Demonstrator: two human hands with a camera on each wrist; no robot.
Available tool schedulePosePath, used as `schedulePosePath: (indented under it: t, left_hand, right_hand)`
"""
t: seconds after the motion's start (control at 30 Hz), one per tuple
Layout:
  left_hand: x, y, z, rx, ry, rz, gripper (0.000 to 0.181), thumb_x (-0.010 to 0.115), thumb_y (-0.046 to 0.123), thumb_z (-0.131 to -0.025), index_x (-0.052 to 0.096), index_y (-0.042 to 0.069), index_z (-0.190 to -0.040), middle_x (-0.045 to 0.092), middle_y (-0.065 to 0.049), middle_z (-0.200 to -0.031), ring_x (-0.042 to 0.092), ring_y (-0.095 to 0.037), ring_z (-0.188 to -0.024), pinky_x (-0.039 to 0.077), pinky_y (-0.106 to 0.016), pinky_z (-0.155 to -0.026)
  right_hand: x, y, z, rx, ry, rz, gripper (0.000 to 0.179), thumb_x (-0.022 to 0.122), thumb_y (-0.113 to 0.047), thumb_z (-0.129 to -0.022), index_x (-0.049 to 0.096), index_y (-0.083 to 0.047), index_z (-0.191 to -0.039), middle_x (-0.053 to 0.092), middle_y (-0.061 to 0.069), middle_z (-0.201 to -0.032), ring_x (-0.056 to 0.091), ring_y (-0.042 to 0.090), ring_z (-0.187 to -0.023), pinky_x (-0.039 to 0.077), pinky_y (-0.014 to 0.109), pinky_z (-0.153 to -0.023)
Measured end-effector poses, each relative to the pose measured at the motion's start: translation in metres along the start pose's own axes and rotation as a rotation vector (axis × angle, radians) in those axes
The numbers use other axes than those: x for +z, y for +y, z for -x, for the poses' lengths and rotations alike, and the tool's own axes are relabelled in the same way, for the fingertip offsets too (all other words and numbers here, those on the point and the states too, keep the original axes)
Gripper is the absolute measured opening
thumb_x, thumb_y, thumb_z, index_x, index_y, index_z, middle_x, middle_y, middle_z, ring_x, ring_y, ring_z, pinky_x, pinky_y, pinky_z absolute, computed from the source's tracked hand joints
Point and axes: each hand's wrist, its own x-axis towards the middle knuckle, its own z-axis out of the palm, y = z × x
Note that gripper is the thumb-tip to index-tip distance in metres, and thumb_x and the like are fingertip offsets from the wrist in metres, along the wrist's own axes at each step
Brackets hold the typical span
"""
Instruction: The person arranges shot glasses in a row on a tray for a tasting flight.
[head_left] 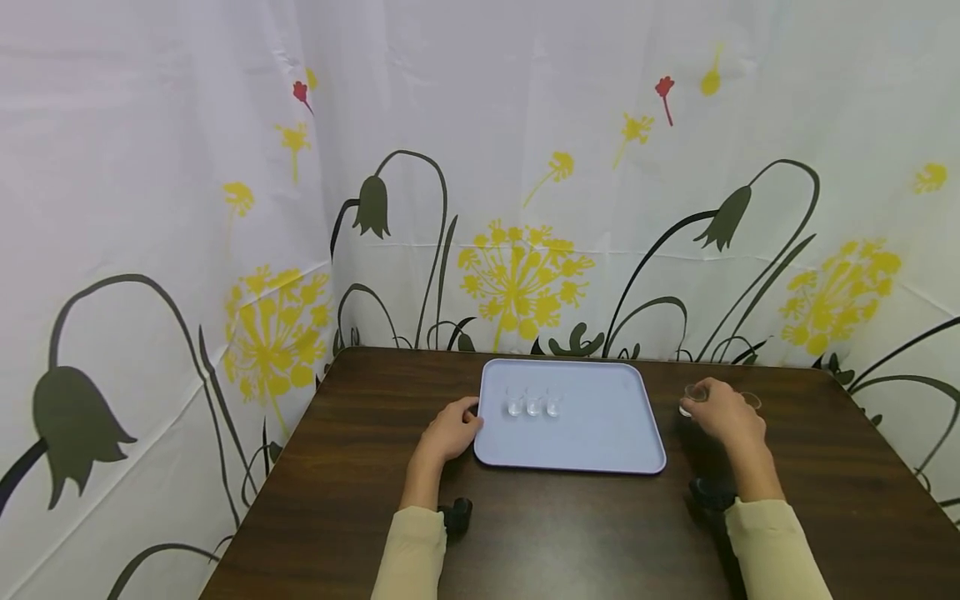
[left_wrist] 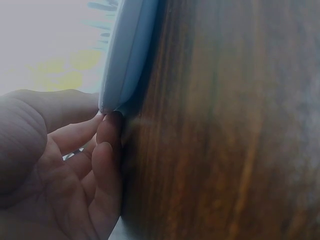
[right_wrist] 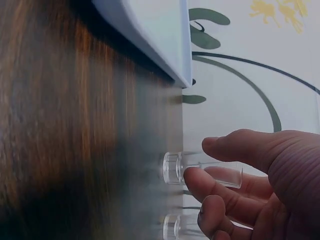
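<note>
A light blue tray (head_left: 600,425) lies on the table, and three small clear shot glasses (head_left: 533,404) stand in a row on its left half. My left hand (head_left: 453,429) is at the tray's left edge. In the left wrist view, its thumb and fingertips (left_wrist: 109,129) pinch the tray's rim. To the right of the tray, my right hand (head_left: 726,411) grips another clear shot glass (right_wrist: 175,167) between thumb and curled fingers. This glass is upright, its base at table level. A further shot glass (right_wrist: 172,227) stands beside it, partly hidden by the right hand.
The dark wood table (head_left: 570,533) reaches back to a white curtain (head_left: 480,100) printed with flowers. Dark wrist devices (head_left: 456,517) sit at both of the person's wrists, close over the tabletop.
</note>
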Motion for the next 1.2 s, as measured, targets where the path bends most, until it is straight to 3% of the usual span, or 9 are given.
schedulePosePath:
  t: [0.1, 0.23, 0.4, 0.57, 0.8, 1.0, 1.2]
  left_hand:
    - [0.001, -0.003, -0.004, -0.007, -0.006, -0.006, 0.054, 0.060, 0.029, -0.106, 0.056, 0.010, -0.156, 0.062, -0.005, -0.103, 0.056, -0.022, -0.082, 0.043, -0.037, -0.068]
    - [-0.003, 0.010, 0.007, -0.001, 0.003, 0.021, 0.052, 0.061, 0.025, -0.106, 0.057, 0.007, -0.154, 0.063, -0.008, -0.101, 0.057, -0.025, -0.081, 0.043, -0.039, -0.068]
    - [-0.002, 0.012, 0.011, 0.010, 0.017, 0.016, 0.052, 0.059, 0.027, -0.106, 0.057, 0.006, -0.154, 0.063, -0.007, -0.101, 0.057, -0.023, -0.081, 0.043, -0.038, -0.068]
    - [-0.005, 0.018, 0.015, -0.042, 0.015, 0.013, 0.052, 0.063, 0.025, -0.105, 0.058, 0.011, -0.155, 0.065, -0.006, -0.104, 0.059, -0.024, -0.085, 0.044, -0.039, -0.073]
    - [0.007, -0.009, -0.010, -0.019, 0.022, 0.012, 0.055, 0.064, 0.030, -0.104, 0.057, 0.012, -0.155, 0.063, -0.002, -0.100, 0.057, -0.022, -0.079, 0.043, -0.039, -0.066]
    - [0.009, -0.019, -0.018, -0.017, 0.010, 0.007, 0.056, 0.063, 0.035, -0.105, 0.056, 0.015, -0.156, 0.063, -0.002, -0.102, 0.057, -0.021, -0.080, 0.043, -0.038, -0.067]
    - [0.003, -0.001, -0.002, -0.013, 0.013, 0.009, 0.052, 0.061, 0.027, -0.106, 0.056, 0.007, -0.155, 0.063, -0.008, -0.102, 0.058, -0.025, -0.082, 0.044, -0.039, -0.069]
  right_hand:
    - [0.003, -0.002, 0.000, -0.002, 0.009, 0.005, 0.061, 0.061, -0.046, -0.105, 0.053, -0.003, -0.147, 0.056, 0.034, -0.148, 0.055, 0.059, -0.129, 0.044, 0.076, -0.094]
    - [0.004, -0.007, -0.001, 0.001, 0.015, 0.025, 0.060, 0.061, -0.045, -0.104, 0.054, -0.002, -0.146, 0.057, 0.034, -0.146, 0.057, 0.058, -0.128, 0.044, 0.075, -0.094]
    - [0.004, -0.012, 0.001, 0.006, 0.040, 0.035, 0.058, 0.061, -0.045, -0.104, 0.056, -0.003, -0.143, 0.059, 0.035, -0.145, 0.057, 0.058, -0.128, 0.043, 0.076, -0.095]
    - [0.003, -0.019, 0.003, -0.007, 0.057, 0.045, 0.058, 0.060, -0.046, -0.103, 0.056, -0.003, -0.143, 0.060, 0.034, -0.145, 0.058, 0.058, -0.128, 0.043, 0.076, -0.094]
    - [0.002, -0.032, 0.011, -0.037, 0.081, 0.065, 0.058, 0.061, -0.048, -0.103, 0.059, -0.004, -0.140, 0.064, 0.032, -0.140, 0.061, 0.056, -0.124, 0.045, 0.072, -0.090]
    - [0.006, -0.044, 0.018, -0.068, 0.108, 0.090, 0.057, 0.062, -0.050, -0.102, 0.062, -0.004, -0.136, 0.068, 0.030, -0.134, 0.065, 0.056, -0.118, 0.048, 0.070, -0.087]
    - [0.013, -0.053, 0.022, -0.104, 0.129, 0.105, 0.056, 0.064, -0.050, -0.101, 0.064, -0.005, -0.134, 0.071, 0.029, -0.130, 0.067, 0.055, -0.113, 0.050, 0.069, -0.084]
